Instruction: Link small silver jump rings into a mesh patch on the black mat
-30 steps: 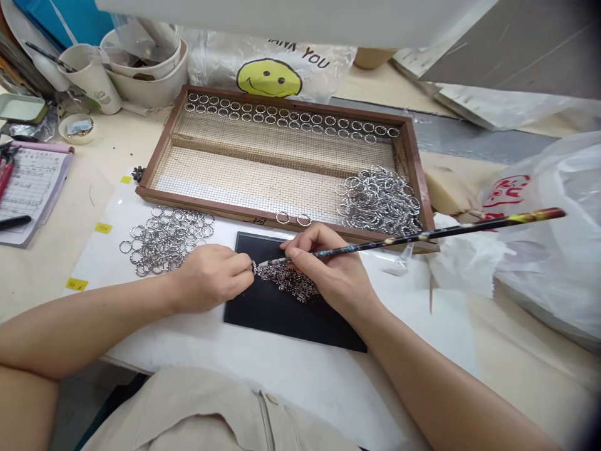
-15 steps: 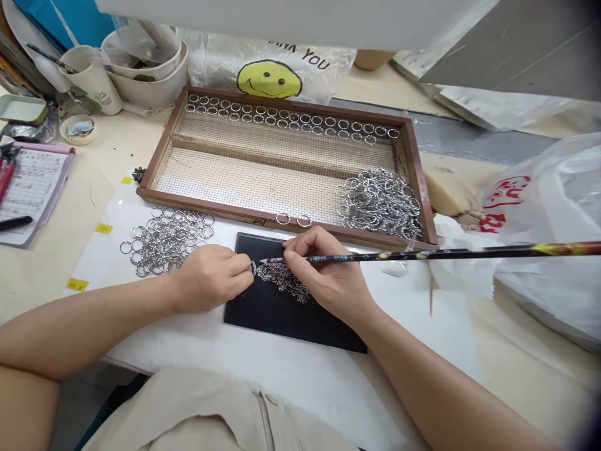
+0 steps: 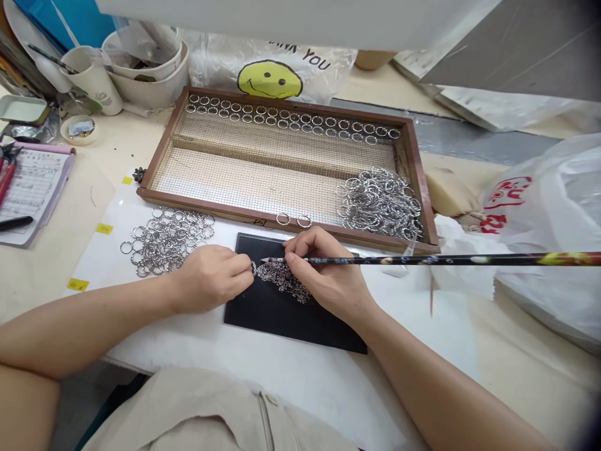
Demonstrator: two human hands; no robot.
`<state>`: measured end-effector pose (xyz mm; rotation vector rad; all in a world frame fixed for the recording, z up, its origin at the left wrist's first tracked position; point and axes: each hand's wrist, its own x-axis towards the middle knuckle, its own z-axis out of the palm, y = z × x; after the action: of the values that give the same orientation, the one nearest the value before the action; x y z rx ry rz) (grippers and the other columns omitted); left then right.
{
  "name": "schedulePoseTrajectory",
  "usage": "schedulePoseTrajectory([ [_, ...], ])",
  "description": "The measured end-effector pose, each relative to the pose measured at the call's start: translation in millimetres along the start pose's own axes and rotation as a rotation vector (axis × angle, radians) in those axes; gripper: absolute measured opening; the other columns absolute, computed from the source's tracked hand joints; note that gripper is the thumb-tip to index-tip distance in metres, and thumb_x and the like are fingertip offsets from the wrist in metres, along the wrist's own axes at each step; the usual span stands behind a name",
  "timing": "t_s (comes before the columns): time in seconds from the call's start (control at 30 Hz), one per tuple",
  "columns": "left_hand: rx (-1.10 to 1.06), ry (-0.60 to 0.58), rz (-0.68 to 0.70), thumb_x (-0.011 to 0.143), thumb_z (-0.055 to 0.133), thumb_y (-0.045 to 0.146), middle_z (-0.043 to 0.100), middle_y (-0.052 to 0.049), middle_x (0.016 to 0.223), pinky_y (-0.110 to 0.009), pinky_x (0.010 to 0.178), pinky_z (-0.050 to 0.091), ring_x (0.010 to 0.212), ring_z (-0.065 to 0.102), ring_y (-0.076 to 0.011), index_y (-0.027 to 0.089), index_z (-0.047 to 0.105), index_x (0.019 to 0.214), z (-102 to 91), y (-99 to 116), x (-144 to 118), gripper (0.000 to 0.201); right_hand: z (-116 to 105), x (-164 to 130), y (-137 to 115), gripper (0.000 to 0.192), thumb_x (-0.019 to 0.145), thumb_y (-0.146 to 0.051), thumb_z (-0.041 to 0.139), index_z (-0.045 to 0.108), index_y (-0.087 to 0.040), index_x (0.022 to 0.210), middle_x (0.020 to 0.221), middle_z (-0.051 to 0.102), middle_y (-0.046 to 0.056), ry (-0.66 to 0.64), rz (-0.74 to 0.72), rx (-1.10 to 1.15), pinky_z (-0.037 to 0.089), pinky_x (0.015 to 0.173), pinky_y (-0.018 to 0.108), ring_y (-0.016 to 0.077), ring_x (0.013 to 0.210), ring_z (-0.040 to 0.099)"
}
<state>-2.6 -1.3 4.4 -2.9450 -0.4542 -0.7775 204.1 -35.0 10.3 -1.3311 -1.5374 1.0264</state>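
My left hand [image 3: 213, 279] is closed over the left part of a black mat [image 3: 291, 326], pinching a metal ring [image 3: 254, 268] of which only an edge shows past the fingertips. In my right hand [image 3: 323, 269] is a long dark patterned stick [image 3: 422, 259], gripped like a pen, its pale pointed tip close beside that ring. A heap of tiny shiny pieces [image 3: 284, 279], too small to name, lies on the mat beneath the tip and my right fingers. Left of the mat, a loose pile of metal rings [image 3: 169, 241] rests on white paper.
Behind the mat stands a wooden frame [image 3: 291, 227] with wire mesh, holding rows of rings [image 3: 272, 113] and a ring heap [image 3: 380, 203]. A plastic bag [image 3: 554, 232] and crumpled tissue [image 3: 462, 250] are at right. At left lie a notepad [image 3: 44, 181] and a cup [image 3: 96, 81].
The stick's far end has swung slightly down toward me, while its tip stays beside the ring. My left hand has hardly moved.
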Motion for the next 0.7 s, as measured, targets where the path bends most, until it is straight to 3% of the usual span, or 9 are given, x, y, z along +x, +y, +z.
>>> schedulePoseTrajectory([
  [0.7, -0.006, 0.01, 0.002, 0.087, 0.049, 0.008, 0.058, 0.0, 0.063, -0.024, 0.057, 0.052, 0.058, 0.053, -0.0107, 0.015, 0.055, 0.063, 0.5, -0.4, -0.7, 0.026, 0.3, -0.2, 1.5, 0.02, 0.079, -0.014, 0.054, 0.04, -0.022, 0.066, 0.064, 0.051, -0.002, -0.019, -0.008, -0.006, 0.038, 0.056, 0.029, 0.0131, 0.061, 0.049],
])
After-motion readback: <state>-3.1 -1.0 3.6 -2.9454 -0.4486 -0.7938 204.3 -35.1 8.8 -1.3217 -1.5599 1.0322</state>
